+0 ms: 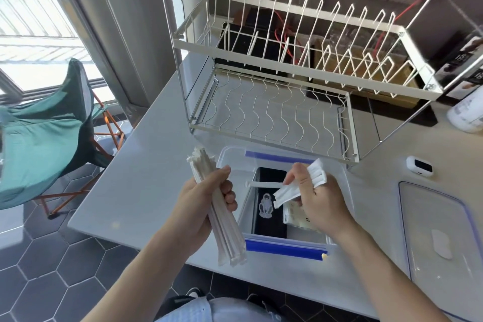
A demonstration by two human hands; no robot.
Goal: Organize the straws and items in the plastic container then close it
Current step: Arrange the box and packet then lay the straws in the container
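Observation:
A clear plastic container point(337, 178) with blue clips sits open on the white counter in front of me. Inside lie a black card with a white figure point(266, 206), a pale packet point(294, 217) and one loose wrapped straw point(261, 184). My left hand point(203, 204) grips a bundle of long paper-wrapped straws point(227, 232), held upright to the left of the container. My right hand point(316, 201) hovers over the container and pinches several short white wrapped items point(287, 192). The container's lid point(441, 232) lies flat on the counter to the right.
A white wire dish rack point(282, 81) stands directly behind the container. A small white device point(419, 166) lies right of the rack's foot, a white bottle point(467, 110) further back right. A green folding chair point(44, 125) stands on the tiled floor at the left, beyond the counter edge.

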